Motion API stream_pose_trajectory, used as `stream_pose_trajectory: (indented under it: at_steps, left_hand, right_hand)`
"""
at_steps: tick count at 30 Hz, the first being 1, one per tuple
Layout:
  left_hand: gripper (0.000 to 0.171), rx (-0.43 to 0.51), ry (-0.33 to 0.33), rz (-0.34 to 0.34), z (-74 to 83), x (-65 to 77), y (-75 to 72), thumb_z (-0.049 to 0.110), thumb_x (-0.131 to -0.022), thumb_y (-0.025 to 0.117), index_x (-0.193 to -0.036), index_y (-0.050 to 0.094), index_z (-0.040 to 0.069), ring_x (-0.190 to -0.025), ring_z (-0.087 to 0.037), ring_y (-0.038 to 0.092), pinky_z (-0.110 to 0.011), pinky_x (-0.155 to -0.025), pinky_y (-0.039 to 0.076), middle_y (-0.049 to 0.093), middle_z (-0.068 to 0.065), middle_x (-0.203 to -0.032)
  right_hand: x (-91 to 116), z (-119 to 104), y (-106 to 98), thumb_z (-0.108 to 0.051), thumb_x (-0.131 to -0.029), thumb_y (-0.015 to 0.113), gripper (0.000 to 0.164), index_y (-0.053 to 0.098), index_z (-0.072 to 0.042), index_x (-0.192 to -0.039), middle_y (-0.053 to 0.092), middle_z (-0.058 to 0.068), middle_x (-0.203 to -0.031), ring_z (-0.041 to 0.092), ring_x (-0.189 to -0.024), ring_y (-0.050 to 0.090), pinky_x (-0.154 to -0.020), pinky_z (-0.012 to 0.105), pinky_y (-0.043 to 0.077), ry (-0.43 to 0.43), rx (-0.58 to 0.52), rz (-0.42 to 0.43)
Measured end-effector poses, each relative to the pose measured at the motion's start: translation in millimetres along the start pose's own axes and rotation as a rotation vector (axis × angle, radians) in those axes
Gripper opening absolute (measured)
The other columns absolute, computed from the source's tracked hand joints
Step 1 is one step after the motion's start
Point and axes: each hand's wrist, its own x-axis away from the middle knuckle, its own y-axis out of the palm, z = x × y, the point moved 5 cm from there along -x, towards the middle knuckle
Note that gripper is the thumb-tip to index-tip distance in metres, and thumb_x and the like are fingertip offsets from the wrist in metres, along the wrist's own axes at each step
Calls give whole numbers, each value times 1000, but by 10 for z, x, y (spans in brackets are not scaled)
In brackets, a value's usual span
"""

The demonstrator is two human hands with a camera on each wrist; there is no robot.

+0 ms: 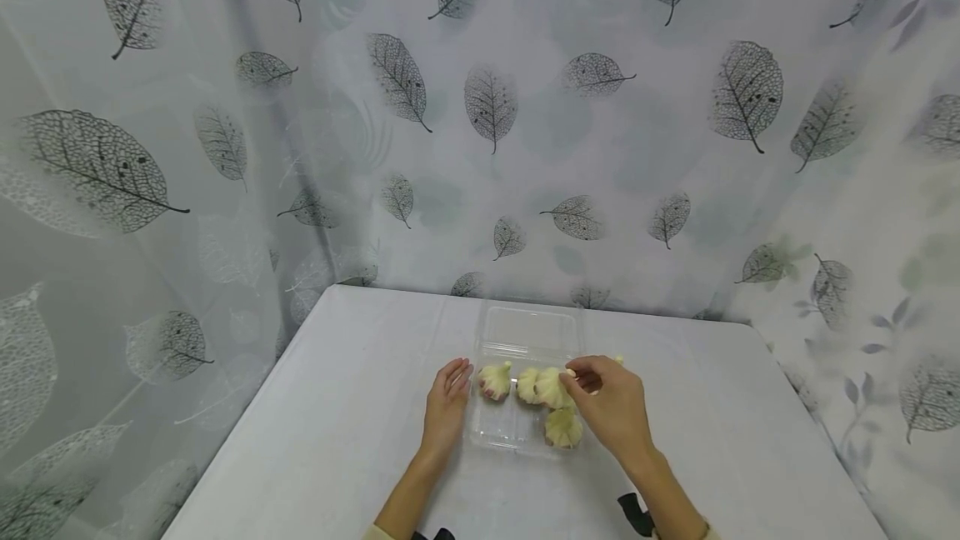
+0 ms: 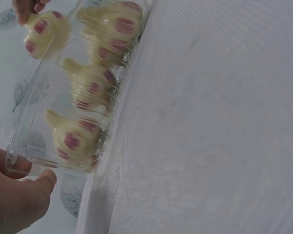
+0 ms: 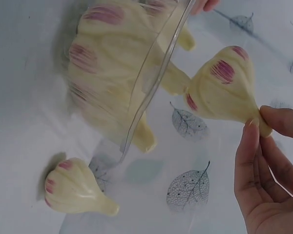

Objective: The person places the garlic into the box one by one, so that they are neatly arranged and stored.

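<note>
A garlic bulb [image 3: 222, 85], cream with purple patches, is pinched by its stem between the thumb and fingers of my right hand [image 1: 613, 407]. In the right wrist view it is above the rim of a clear plastic container [image 1: 491, 437]. Inside the container are more bulbs: one garlic bulb [image 1: 495, 382] at the left, another garlic bulb [image 1: 527, 387] near the middle and a garlic bulb [image 1: 562, 429] at the near right. My left hand [image 1: 446, 407] touches the container's left side with its fingers nearly straight; the left wrist view shows its thumb at the corner.
Another garlic bulb [image 3: 75, 187] lies on the table outside the container, mostly behind my right hand in the head view. The container's open lid [image 1: 531, 327] lies toward the back. A white-covered table [image 1: 360, 373] meets a leaf-patterned curtain [image 1: 525, 173].
</note>
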Motion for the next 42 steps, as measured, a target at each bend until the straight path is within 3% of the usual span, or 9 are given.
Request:
stream_pose_trajectory:
  at_steps: [9, 19, 30, 42]
  left_hand:
    - [45, 9, -20, 3, -20, 6, -12, -5, -107, 48, -151, 41, -6, -147, -39, 44, -39, -120, 39, 46, -26, -156]
    - [45, 1, -1, 4, 26, 23, -16, -7, -106, 48, -150, 40, -9, -145, -42, 45, -40, -119, 40, 46, -30, -154]
    - [44, -13, -29, 17, 2, 32, 0, -4, -107, 50, -150, 42, -5, -146, -39, 46, -39, -120, 40, 48, -27, -155]
    - [44, -14, -9, 17, 20, 39, 12, -6, -106, 48, -150, 41, -8, -145, -41, 46, -43, -120, 39, 47, -29, -154]
  right_hand:
    - [6, -42, 106, -1, -77, 91, 22, 77, -9, -92, 73, -5, -83, 5, -69, 66, -61, 22, 61, 3, -14, -19]
    - [45, -88, 221, -3, -77, 92, 23, 76, -8, -93, 72, -4, -83, 4, -69, 65, -59, 21, 61, -31, -27, -66]
    - [122, -93, 349, -4, -77, 92, 22, 76, -8, -91, 69, -6, -78, 7, -67, 63, -57, 19, 56, -62, 22, -106]
    - [180, -57, 464, 0, -74, 91, 22, 75, -10, -85, 68, -5, -76, 13, -68, 66, -61, 21, 58, -58, 42, -169]
